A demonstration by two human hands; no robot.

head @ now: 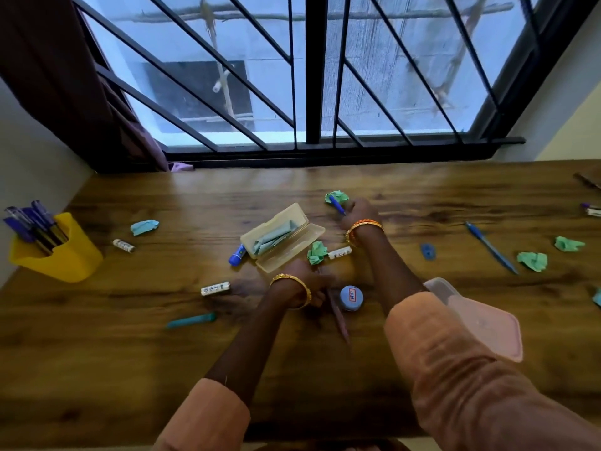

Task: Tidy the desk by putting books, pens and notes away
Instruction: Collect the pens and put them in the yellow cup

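- At the centre of the frame, an open case (282, 237) is lying on the desk (97, 336), with folded blue paper sitting inside it.
- The right hand (357, 211) is curling round a blue pen (337, 205), just above and right of the case, beside a crumpled green note (336, 196).
- The left hand (307, 283) is gripping a dark pencil (338, 315) below the case; its tip is pointing toward the lower edge of the frame.
- A second green note (317, 252) and a small white tube (340, 253) are lying between the two hands.
- A round blue lid (351, 297) is sitting just right of the pencil.
- A blue marker (236, 255) is touching the case's left corner.
- At left, a yellow cup (61, 255) is holding several pens.
- At right, another blue pen (491, 247) and more green notes (533, 261) are lying well apart from the case.
- A pink lid (481, 320) is showing behind the right sleeve.
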